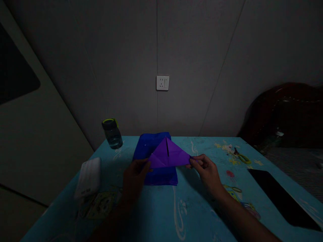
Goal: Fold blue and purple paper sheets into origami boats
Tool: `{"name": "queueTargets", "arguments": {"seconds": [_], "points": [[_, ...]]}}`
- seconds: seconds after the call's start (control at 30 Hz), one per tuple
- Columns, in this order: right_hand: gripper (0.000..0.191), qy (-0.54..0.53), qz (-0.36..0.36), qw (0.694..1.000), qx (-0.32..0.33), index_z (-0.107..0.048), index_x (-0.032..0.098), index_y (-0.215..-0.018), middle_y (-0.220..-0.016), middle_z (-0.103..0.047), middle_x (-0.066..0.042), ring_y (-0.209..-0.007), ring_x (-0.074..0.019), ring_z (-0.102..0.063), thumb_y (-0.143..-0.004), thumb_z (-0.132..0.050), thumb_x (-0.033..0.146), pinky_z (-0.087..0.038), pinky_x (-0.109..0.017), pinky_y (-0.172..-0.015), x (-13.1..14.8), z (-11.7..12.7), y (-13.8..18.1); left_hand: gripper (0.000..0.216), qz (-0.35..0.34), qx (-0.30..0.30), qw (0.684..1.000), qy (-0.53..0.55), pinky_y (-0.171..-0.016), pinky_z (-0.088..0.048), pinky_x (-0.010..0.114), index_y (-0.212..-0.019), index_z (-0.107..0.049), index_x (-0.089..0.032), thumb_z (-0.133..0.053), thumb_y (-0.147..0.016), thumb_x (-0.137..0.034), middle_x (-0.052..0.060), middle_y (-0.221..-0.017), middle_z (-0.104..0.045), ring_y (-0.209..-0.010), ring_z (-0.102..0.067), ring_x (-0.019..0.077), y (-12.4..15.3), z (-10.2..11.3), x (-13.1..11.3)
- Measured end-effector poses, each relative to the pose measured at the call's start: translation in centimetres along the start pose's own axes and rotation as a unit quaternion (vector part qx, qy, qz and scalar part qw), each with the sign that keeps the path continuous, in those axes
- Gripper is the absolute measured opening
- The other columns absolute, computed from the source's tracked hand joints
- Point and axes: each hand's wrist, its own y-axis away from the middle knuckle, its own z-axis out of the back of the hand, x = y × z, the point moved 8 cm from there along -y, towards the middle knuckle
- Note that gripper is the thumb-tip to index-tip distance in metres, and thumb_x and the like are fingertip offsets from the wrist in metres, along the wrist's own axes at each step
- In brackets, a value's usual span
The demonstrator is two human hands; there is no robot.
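A purple sheet of folded paper point(174, 156), shaped like a wide triangle with a dark slit down its middle, is held up over the table. Its left corner is pinched by my left hand point(136, 174), thumb and fingers closed. My right hand point(205, 168) pinches the opposite corner between thumb and fingertips. Behind and below the paper lies a blue stack point(148, 143), flat and rectangular, partly covered by the purple piece; I cannot tell what it is made of.
The blue patterned table point(161, 215) meets a grey wall. A water bottle point(113, 134) stands at back left, near a white power bank point(88, 176). Green-handled scissors point(243, 158) lie by paper scraps point(228, 149) at back right. A black flat panel point(280, 196) lies along the right edge.
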Motion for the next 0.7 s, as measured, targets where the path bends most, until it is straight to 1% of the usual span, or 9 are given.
{"name": "queueTargets", "arguments": {"seconds": [0.07, 0.13, 0.27, 0.37, 0.43, 0.53, 0.6, 0.7], "points": [[0.032, 0.008, -0.006, 1.000, -0.010, -0.064, 0.019, -0.083, -0.068, -0.074, -0.003, -0.067, -0.0182, -0.069, -0.072, -0.080, 0.044, -0.052, -0.029, -0.070, -0.2, 0.3, -0.1, 0.033, 0.000, 0.004, 1.000, -0.004, -0.067, -0.060, 0.030, -0.092, -0.070, -0.015, -0.076, -0.068, -0.037, 0.003, -0.077, -0.076, -0.069, -0.074, 0.0201, 0.1, 0.0, 0.1], [0.032, 0.017, -0.010, 1.000, -0.020, -0.066, 0.018, -0.087, -0.068, -0.074, -0.003, -0.068, -0.0176, -0.069, -0.072, -0.079, 0.044, -0.052, -0.029, -0.071, -0.4, 0.7, -0.3, 0.035, -0.019, 0.012, 1.000, -0.015, -0.072, -0.061, 0.033, -0.097, -0.072, -0.016, -0.075, -0.068, -0.037, 0.004, -0.084, -0.077, -0.076, -0.074, 0.0215, 0.2, -0.1, 0.0], [0.037, 0.018, -0.007, 0.999, -0.030, -0.068, 0.018, -0.098, -0.073, -0.075, -0.004, -0.073, -0.0186, -0.071, -0.073, -0.079, 0.043, -0.053, -0.031, -0.076, -0.6, 1.3, -0.6, 0.032, -0.124, 0.015, 0.989, -0.073, -0.089, -0.058, 0.034, -0.101, -0.074, -0.020, -0.073, -0.070, -0.031, 0.005, -0.107, -0.075, -0.099, -0.070, 0.0227, 0.4, -0.1, -1.1], [0.045, 0.018, -0.001, 0.999, -0.028, -0.069, 0.018, -0.105, -0.079, -0.076, -0.005, -0.079, -0.0214, -0.072, -0.069, -0.081, 0.042, -0.054, -0.035, -0.079, -0.4, 1.3, -0.5, 0.035, -0.180, 0.029, 0.977, -0.114, -0.091, -0.057, 0.034, -0.109, -0.072, -0.023, -0.071, -0.075, -0.030, 0.004, -0.116, -0.072, -0.105, -0.068, 0.0219, 0.6, -0.4, -1.8], [0.046, 0.032, 0.008, 0.999, -0.029, -0.070, 0.018, -0.104, -0.080, -0.077, -0.006, -0.080, -0.0231, -0.072, -0.068, -0.082, 0.043, -0.055, -0.036, -0.079, -0.1, 1.2, -0.4, 0.034, -0.209, 0.023, 0.967, -0.144, -0.093, -0.056, 0.035, -0.110, -0.071, -0.023, -0.070, -0.077, -0.029, 0.005, -0.115, -0.072, -0.105, -0.068, 0.0219, 0.7, -0.3, -2.3], [0.038, 0.089, 0.030, 0.995, -0.041, -0.073, 0.019, -0.099, -0.084, -0.077, -0.007, -0.079, -0.0243, -0.071, -0.070, -0.079, 0.044, -0.055, -0.037, -0.075, 0.3, 1.4, -0.1, 0.028, -0.253, 0.005, 0.951, -0.178, -0.095, -0.055, 0.037, -0.108, -0.072, -0.022, -0.068, -0.081, -0.029, 0.005, -0.111, -0.074, -0.103, -0.069, 0.0216, 0.9, -0.1, -2.9], [0.032, 0.132, 0.056, 0.989, -0.045, -0.075, 0.019, -0.093, -0.085, -0.077, -0.007, -0.079, -0.0246, -0.071, -0.073, -0.076, 0.043, -0.055, -0.037, -0.074, 0.5, 1.4, 0.2, 0.023, -0.282, -0.001, 0.942, -0.183, -0.093, -0.056, 0.036, -0.105, -0.073, -0.021, -0.066, -0.084, -0.028, 0.005, -0.107, -0.075, -0.100, -0.070, 0.0206, 1.1, 0.0, -3.2], [0.025, 0.177, 0.102, 0.978, -0.035, -0.075, 0.020, -0.089, -0.083, -0.077, -0.007, -0.076, -0.0239, -0.070, -0.078, -0.071, 0.042, -0.054, -0.036, -0.072, 0.7, 0.9, 0.6, 0.019, -0.330, -0.004, 0.925, -0.187, -0.088, -0.058, 0.032, -0.101, -0.074, -0.020, -0.064, -0.086, -0.027, 0.004, -0.103, -0.076, -0.095, -0.072, 0.0187, 1.7, -0.2, -3.6]]}}
